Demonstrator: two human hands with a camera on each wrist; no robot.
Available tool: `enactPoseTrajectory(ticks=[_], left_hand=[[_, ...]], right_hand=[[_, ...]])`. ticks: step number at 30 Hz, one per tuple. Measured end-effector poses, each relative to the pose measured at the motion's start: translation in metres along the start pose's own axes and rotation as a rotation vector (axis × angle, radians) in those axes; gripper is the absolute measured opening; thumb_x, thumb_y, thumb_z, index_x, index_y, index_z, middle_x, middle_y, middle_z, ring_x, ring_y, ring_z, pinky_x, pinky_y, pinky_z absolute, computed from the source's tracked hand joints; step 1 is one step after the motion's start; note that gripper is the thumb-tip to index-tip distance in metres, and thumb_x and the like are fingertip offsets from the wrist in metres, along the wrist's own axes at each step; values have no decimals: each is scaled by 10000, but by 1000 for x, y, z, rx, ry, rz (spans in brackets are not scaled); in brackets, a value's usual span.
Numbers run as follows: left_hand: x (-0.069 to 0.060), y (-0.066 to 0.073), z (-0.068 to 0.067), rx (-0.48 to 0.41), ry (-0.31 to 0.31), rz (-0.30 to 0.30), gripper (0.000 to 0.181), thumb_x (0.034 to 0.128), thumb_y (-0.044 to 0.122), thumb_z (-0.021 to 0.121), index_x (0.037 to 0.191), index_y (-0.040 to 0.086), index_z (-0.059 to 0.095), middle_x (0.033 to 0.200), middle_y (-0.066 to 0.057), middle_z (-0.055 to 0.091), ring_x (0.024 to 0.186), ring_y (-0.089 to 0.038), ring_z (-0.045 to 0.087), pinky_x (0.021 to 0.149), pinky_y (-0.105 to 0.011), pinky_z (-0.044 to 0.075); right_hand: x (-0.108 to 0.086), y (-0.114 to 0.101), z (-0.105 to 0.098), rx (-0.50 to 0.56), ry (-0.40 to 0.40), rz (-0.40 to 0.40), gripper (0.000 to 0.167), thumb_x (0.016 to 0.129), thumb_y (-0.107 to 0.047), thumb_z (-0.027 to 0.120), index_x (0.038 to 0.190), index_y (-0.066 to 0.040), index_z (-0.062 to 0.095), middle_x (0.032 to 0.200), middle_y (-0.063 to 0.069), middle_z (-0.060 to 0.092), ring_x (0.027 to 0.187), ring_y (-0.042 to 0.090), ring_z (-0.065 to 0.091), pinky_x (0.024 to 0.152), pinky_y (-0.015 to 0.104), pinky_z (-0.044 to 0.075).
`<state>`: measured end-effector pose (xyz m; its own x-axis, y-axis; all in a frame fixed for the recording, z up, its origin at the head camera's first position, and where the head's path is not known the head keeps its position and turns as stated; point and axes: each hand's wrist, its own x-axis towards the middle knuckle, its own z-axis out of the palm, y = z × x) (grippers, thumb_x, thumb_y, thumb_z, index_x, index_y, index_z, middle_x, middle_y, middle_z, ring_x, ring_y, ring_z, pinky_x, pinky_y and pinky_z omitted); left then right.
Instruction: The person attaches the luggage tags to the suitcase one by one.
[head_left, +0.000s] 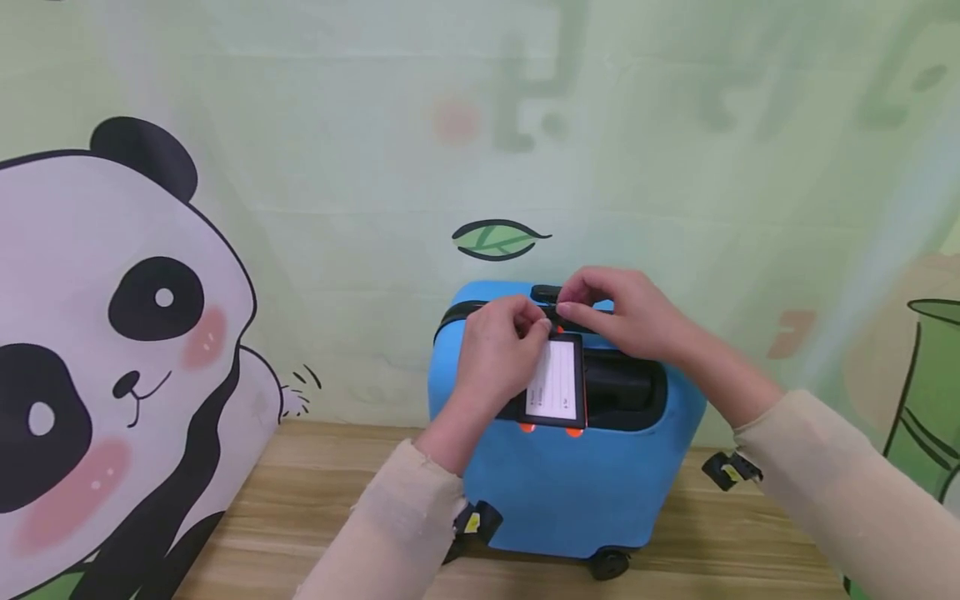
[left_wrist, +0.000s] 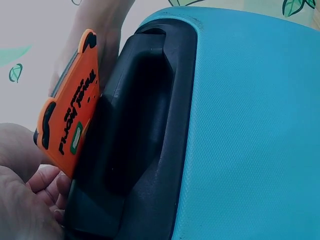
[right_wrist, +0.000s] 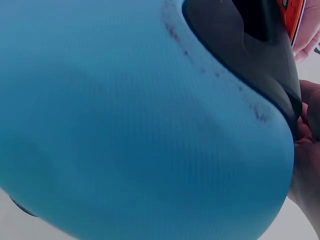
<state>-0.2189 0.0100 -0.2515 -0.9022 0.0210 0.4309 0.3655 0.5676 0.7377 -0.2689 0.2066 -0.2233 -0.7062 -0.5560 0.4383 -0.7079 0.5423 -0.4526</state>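
Observation:
A blue suitcase (head_left: 570,492) stands upright, its top grip set in a black recess (head_left: 626,387). Over the recess's left part lies a luggage tag (head_left: 553,383) with a white card in a black frame. The left wrist view shows the tag's orange back (left_wrist: 75,107) with black lettering, tilted beside the black handle (left_wrist: 120,135). My left hand (head_left: 498,346) pinches the tag's upper end between thumb and fingers. Just right of it, my right hand (head_left: 630,308) has its thumb and curled fingers near the suitcase's top; what lies between its fingertips is hidden.
The suitcase stands on a wood-grain floor (head_left: 337,467) by small black wheels (head_left: 609,563). Close behind it rises a pale green wall (head_left: 337,208) with a printed leaf. A large panda picture (head_left: 67,233) fills the left side.

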Motion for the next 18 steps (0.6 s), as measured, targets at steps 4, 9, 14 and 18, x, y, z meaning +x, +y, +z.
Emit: enactPoseTrajectory(ticks=[4, 9, 14, 18], left_hand=[[1, -1, -2, -5, -3, 6, 146, 1028, 213, 741, 1050, 74, 780, 936, -64, 732, 866, -219, 648, 724, -311, 561], [2, 0, -7, -19, -22, 14, 147, 1032, 208, 733, 1062, 73, 783, 936, -65, 734, 864, -223, 652, 736, -318, 570], [3, 0, -13, 0, -35, 15, 150, 1025, 211, 744, 1079, 80, 792, 972, -69, 747, 875, -226, 653, 740, -318, 577], [2, -1, -22, 42, -60, 49, 141, 1018, 215, 756, 1092, 105, 806, 1014, -51, 760, 865, -216, 643, 740, -317, 561]], right_hand=[[-2, -1, 2, -10, 34, -54, 130, 1029, -92, 713, 1134, -35, 764, 1050, 72, 765, 947, 218, 693, 990, 500, 576], [-7, -4, -1, -30, 72, -86, 163, 1017, -78, 722, 1164, -38, 780, 1076, 75, 774, 967, 216, 693, 949, 489, 580], [-13, -6, -6, -52, 84, -99, 217, 1009, -84, 734, 1220, -53, 778, 1122, 64, 778, 992, 192, 708, 937, 512, 583], [-21, -4, -12, -76, 86, -70, 244, 1013, -96, 734, 1251, -60, 774, 1143, 61, 778, 1014, 190, 717, 949, 484, 583]])
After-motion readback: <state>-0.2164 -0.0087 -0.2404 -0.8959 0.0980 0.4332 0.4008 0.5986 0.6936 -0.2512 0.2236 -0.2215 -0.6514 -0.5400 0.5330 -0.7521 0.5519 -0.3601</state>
